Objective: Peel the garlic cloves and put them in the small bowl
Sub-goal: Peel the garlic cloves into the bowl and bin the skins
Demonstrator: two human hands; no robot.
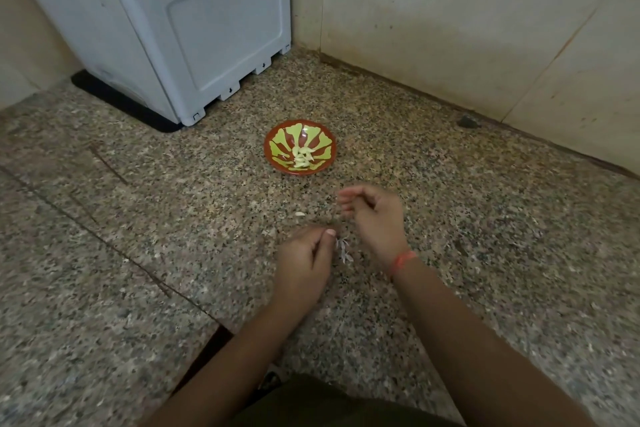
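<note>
Near the small bowl (328, 149) of peeled garlic cloves (303, 158), the left hand (304, 262) curls its fingers beside papery skins (343, 250), contents hidden; the right hand (375, 215) has its fingers loosely curled, empty.

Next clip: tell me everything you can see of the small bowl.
The small bowl is round and shallow, reddish-brown at the rim, with light green petal-like shapes fanning out from its middle. Its surface looks glossy, perhaps glazed or plastic. It stands upright on the speckled stone floor, apart from the grey appliance behind it. A small heap of peeled garlic cloves lies at its bottom. Nothing else touches it.
</note>
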